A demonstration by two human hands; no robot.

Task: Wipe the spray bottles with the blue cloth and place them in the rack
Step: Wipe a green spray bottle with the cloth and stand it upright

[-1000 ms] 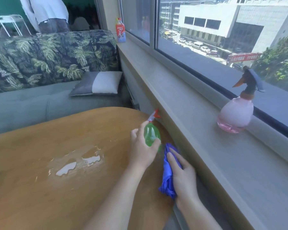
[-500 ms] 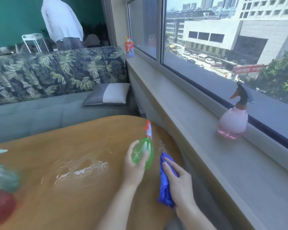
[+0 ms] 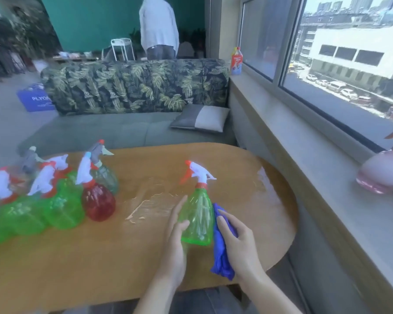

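My left hand (image 3: pixel 176 241) holds the green bottle (image 3: pixel 198 217) upright above the wooden table (image 3: pixel 100 264), thumb in front and fingers curled round its left side. My right hand (image 3: pixel 238 243) presses the blue cloth (image 3: pixel 221 257) against the bottle's right side, fingers curled around the cloth. More spray bottles (image 3: pixel 55 191), green and red, stand clustered at the table's left. A pink bottle (image 3: pixel 381 175) sits on the windowsill (image 3: pixel 304 155).
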